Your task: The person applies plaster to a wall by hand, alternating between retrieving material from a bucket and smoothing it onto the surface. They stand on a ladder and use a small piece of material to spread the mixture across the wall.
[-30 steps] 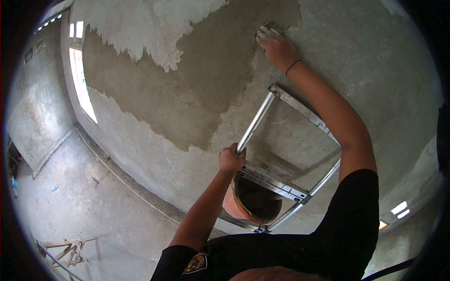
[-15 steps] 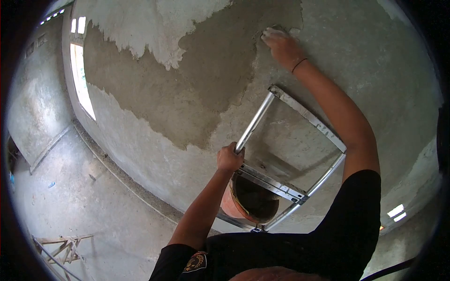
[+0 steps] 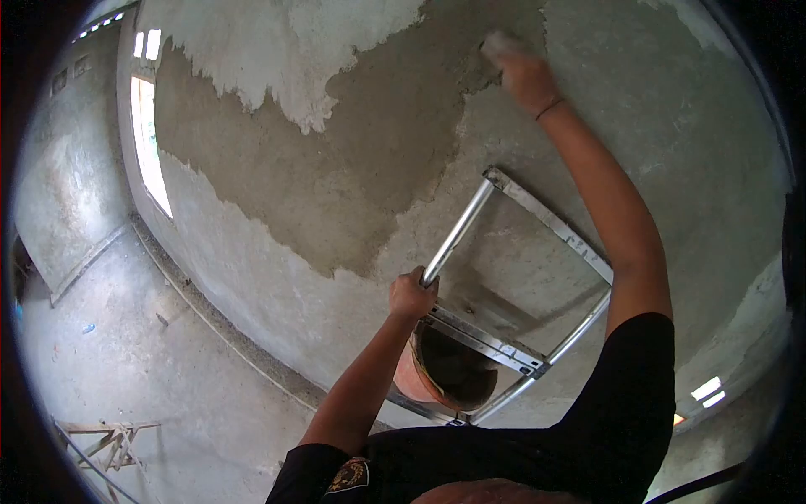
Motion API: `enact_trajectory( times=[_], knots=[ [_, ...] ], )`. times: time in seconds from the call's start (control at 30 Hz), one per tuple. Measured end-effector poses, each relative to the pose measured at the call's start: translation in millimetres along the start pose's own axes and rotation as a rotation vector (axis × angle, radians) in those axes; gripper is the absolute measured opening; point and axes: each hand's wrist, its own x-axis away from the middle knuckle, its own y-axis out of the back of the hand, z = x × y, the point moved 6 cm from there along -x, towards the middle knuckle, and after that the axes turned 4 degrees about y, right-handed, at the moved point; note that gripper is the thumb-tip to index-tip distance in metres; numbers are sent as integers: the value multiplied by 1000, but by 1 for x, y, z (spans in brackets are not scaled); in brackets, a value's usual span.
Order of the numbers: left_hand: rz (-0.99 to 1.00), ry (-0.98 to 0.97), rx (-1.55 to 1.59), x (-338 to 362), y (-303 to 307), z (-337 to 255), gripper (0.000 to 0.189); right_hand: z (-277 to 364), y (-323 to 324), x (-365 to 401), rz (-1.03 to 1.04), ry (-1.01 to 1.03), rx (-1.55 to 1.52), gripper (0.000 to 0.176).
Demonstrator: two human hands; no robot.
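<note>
My left hand is wrapped round the silver side rail of a metal ladder. High on the wall, my right hand is at the edge of a darker, wet-looking plaster patch. Its fingers are blurred by motion, and what they hold, if anything, cannot be made out. Behind the ladder's upper step hangs or stands an orange bucket with grey material inside; its support is hidden.
A bright window opening is in the wall at the left. Far below lies the concrete floor, with a wooden trestle at the lower left. A dark cable curves at the lower right.
My right hand has moved slightly up and to the right along the wall, relative to the ladder. My left hand keeps its place on the rail. The whole view has shifted a little.
</note>
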Motion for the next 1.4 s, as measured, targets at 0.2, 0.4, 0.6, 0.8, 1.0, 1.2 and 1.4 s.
enact_trajectory(
  times=[0.2, 0.4, 0.6, 0.8, 1.0, 1.2, 1.4],
  knots=[
    [36, 2, 27, 1, -4, 3, 29, -26, -21, -27, 21, -406, 200, 40],
    [34, 60, 38, 5, -2, 2, 28, 89, -60, -7, 216, 129, 177, 38],
    [-26, -42, -12, 2, -4, 3, 29, 7, -6, -32, 19, -121, 157, 36],
    [54, 28, 50, 3, 1, -1, 26, 73, -48, 1, 124, 70, 197, 34],
    [-6, -46, -4, 0, -4, 3, 26, 81, -45, 2, 124, 92, 21, 33],
    [28, -11, 31, 2, -3, 1, 25, -31, 34, -13, -144, -401, 174, 34],
    [16, -25, -15, 3, 0, -2, 25, 44, -33, 19, 176, 18, 257, 36]
  ],
)
